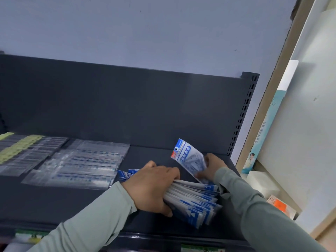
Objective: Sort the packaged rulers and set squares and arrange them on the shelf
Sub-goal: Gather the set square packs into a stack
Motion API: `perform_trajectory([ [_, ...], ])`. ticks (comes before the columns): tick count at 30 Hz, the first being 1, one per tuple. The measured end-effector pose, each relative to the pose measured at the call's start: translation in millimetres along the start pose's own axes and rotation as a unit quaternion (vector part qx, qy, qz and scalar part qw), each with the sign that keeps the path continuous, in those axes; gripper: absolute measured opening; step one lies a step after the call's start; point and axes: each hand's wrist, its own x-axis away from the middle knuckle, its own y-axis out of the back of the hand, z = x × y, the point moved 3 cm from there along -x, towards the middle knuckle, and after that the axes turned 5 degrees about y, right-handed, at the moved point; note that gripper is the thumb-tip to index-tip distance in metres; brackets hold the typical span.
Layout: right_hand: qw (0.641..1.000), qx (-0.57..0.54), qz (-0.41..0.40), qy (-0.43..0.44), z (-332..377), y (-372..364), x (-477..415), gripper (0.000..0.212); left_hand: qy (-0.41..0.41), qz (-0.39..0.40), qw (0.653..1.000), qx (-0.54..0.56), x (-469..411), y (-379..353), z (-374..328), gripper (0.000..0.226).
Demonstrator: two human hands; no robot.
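My left hand (152,186): fingers curled over fanned stack of blue-and-white plastic packets (196,202), front right of dark grey metal shelf (154,155). My right hand (212,166): pinching single blue-and-white packet (189,159), tilted up just behind stack. Clear-sleeved rulers (81,162): flat, shelf's left.

The single wide-angle camera, worn on the head, looks forward and down from within arm's reach onto the flat dark grey metal shelf (81,202). The left hand (152,188) and right hand (212,166) sit in the lower centre, and both pale green sleeves (94,220) enter from the bottom edge. The view faces the dark grey back panel (127,106) and the pale wall (145,30) above it, and is rolled so that the slotted dark upright (241,115) at the right leans.
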Motion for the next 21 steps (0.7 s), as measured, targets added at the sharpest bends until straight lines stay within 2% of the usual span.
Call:
perform_trajectory([
  [3, 0.991, -0.019, -0.024, 0.128, 8.9, 11.1, 9.5, 0.027, -0.007, -0.013, 1.000, 0.000, -0.7, -1.4, 1.3, 0.064],
  [5, 0.976, -0.082, 0.042, 0.199, 11.5, 14.5, 21.2, 0.018, -0.014, -0.045, 0.999, -0.008, -2.1, -2.6, 2.9, 0.073],
  [8, 0.948, -0.172, 0.150, 0.221, 18.1, 19.0, 45.3, 0.042, -0.017, -0.092, 0.994, -0.050, -5.3, -2.3, 3.2, 0.114],
  [10, 0.949, -0.189, 0.161, 0.196, 17.4, 18.9, 52.3, 0.045, -0.010, -0.067, 0.994, -0.083, -8.7, -1.9, 3.7, 0.129],
  [14, 0.957, -0.269, 0.093, 0.058, -0.4, 11.2, 44.3, 0.071, 0.017, -0.008, 0.999, -0.039, -19.5, -4.6, 10.2, 0.118],
  [16, 0.925, -0.375, 0.050, -0.028, -10.1, 3.7, 43.3, 0.099, 0.045, -0.020, 0.999, -0.017, -24.9, -5.9, 12.3, 0.112],
  [18, 0.864, -0.496, 0.028, -0.084, -14.8, -5.9, 44.2, 0.120, 0.069, -0.026, 0.997, -0.024, -30.3, -7.7, 11.1, 0.111],
  [20, 0.826, -0.553, 0.045, -0.100, -8.1, -13.8, 49.6, 0.122, 0.082, -0.005, 0.996, -0.033, -36.0, -8.4, 9.7, 0.115],
  [21, 0.817, -0.566, 0.052, -0.095, -3.0, -15.5, 52.7, 0.117, 0.083, 0.010, 0.996, -0.035, -38.1, -7.4, 9.2, 0.116],
])
